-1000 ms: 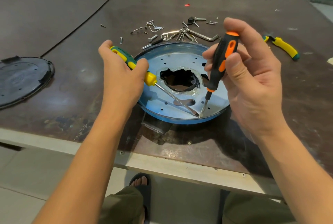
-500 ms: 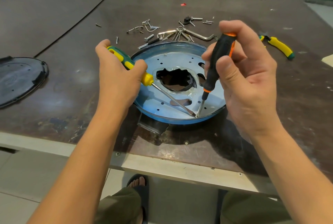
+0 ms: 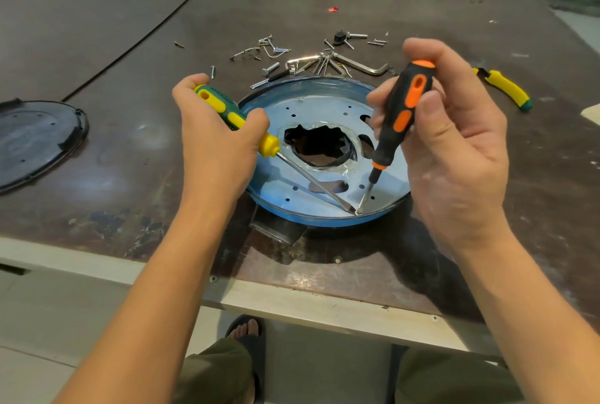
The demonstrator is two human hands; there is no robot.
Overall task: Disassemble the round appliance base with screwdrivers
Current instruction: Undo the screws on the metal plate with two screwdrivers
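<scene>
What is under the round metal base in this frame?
A dark blocky part juts out from beneath the round base at its near-left rim. The plate covers everything else beneath it. Its ragged central hole shows only dark, shiny shapes that cannot be identified.

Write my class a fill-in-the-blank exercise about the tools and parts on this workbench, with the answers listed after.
The left hand grips the long screwdriver, whose handle is green and ____.
The right hand holds the short screwdriver, whose handle is black and ____.
Both tips meet at the near edge of the round base, coloured ____.
The black cover lies on the table at the person's ____ side.
Missing words: yellow, orange, blue, left.
</scene>
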